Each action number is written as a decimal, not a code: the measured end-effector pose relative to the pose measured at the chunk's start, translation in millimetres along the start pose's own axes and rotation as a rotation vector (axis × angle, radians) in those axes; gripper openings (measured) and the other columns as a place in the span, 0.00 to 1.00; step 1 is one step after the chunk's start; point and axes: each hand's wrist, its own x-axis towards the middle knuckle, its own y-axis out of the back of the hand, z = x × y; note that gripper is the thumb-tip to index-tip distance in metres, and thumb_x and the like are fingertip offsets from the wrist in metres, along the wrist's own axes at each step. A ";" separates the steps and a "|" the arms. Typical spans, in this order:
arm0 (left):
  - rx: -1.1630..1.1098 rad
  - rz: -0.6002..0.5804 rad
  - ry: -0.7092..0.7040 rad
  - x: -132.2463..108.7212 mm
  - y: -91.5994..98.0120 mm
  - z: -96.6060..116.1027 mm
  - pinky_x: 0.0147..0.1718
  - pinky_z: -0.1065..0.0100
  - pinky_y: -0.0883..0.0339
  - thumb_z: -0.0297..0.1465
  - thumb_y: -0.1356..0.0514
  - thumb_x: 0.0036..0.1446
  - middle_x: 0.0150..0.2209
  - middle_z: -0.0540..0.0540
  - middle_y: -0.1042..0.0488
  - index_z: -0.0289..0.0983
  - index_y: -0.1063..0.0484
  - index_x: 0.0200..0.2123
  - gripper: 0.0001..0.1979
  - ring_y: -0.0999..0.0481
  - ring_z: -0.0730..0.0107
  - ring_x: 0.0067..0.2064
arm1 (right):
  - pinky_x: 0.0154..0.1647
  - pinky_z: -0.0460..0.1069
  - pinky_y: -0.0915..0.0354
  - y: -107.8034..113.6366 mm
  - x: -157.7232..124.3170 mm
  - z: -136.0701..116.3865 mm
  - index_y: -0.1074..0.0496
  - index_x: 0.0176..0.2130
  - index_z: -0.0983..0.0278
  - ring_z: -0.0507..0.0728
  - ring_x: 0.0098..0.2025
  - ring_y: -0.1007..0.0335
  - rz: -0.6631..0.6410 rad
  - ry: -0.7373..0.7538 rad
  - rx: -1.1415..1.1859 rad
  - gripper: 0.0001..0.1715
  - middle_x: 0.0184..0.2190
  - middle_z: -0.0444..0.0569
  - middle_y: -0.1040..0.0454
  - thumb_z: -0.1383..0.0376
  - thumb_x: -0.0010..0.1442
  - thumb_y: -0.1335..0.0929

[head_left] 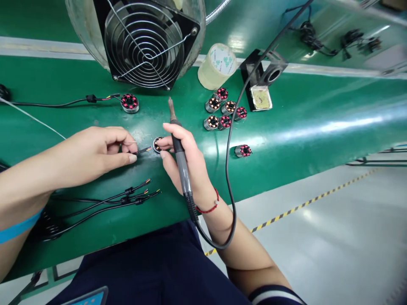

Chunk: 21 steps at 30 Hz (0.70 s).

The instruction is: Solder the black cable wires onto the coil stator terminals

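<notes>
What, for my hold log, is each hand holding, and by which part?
The right hand holds the soldering iron by its handle and touches a stator; the left hand pinches a black cable near its wire ends and, apparently, solder wire.

A green bench (273, 152) carries wound cores (225, 122), cables (129, 191), a tape roll (216, 70)

Bright, fairly even light fills the scene. A long white glare streaks the green table (302, 127), and paler reflections mark the floor (318, 237). The soldering iron (182, 165) looks reasonably crisp; toward the right edge, detail stretches and blurs.
</notes>
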 end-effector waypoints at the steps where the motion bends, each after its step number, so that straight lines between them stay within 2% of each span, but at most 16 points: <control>1: -0.058 -0.027 0.031 -1.0 2.0 3.4 0.24 0.69 0.42 0.46 0.41 0.52 0.23 0.51 0.30 0.40 0.25 0.32 0.15 0.36 0.70 0.25 | 0.55 0.56 0.22 -2.6 -0.9 -5.4 0.40 0.64 0.55 0.56 0.49 0.20 -0.001 -0.024 0.034 0.27 0.47 0.48 0.22 0.69 0.68 0.37; 5: -0.216 -0.084 0.035 -3.5 5.1 10.1 0.27 0.70 0.39 0.45 0.40 0.50 0.26 0.51 0.27 0.39 0.22 0.32 0.16 0.34 0.72 0.27 | 0.51 0.53 0.20 -13.5 -2.4 -14.7 0.41 0.64 0.55 0.54 0.48 0.20 0.046 -0.064 0.147 0.26 0.46 0.47 0.22 0.67 0.70 0.37; 9: -0.263 -0.083 0.009 -1.8 6.1 5.9 0.35 0.68 0.33 0.44 0.40 0.51 0.32 0.48 0.19 0.38 0.19 0.33 0.17 0.26 0.67 0.34 | 0.47 0.50 0.18 -21.5 -1.9 -5.6 0.43 0.64 0.54 0.52 0.42 0.19 0.066 -0.039 0.336 0.24 0.43 0.44 0.22 0.65 0.71 0.37; 12: -0.235 -0.085 0.005 -0.3 6.6 1.0 0.38 0.67 0.32 0.46 0.40 0.52 0.34 0.47 0.17 0.38 0.18 0.34 0.18 0.23 0.65 0.37 | 0.45 0.49 0.17 -25.0 -1.7 0.7 0.43 0.64 0.53 0.51 0.39 0.19 0.072 -0.035 0.458 0.24 0.42 0.43 0.22 0.59 0.72 0.34; 16: -0.198 -0.114 -0.007 -0.5 5.3 -1.5 0.37 0.67 0.31 0.47 0.41 0.54 0.35 0.47 0.16 0.39 0.18 0.35 0.19 0.23 0.65 0.37 | 0.44 0.51 0.17 -26.7 -1.3 0.3 0.43 0.63 0.51 0.53 0.39 0.19 0.089 -0.054 0.416 0.26 0.41 0.44 0.21 0.53 0.71 0.33; 19: -0.210 -0.126 -0.012 -1.3 1.1 -0.4 0.38 0.67 0.30 0.45 0.41 0.55 0.37 0.47 0.17 0.39 0.19 0.39 0.18 0.22 0.65 0.38 | 0.42 0.51 0.19 -26.6 -0.8 -1.8 0.41 0.61 0.53 0.53 0.39 0.20 0.124 -0.023 0.375 0.22 0.38 0.43 0.21 0.55 0.72 0.34; 21: -0.246 -0.080 -0.016 -1.7 -2.8 1.5 0.34 0.68 0.31 0.45 0.41 0.58 0.35 0.47 0.19 0.39 0.23 0.43 0.18 0.25 0.67 0.34 | 0.41 0.51 0.19 -26.4 -0.7 -2.1 0.41 0.61 0.55 0.53 0.39 0.21 0.118 -0.020 0.356 0.21 0.38 0.43 0.22 0.57 0.72 0.35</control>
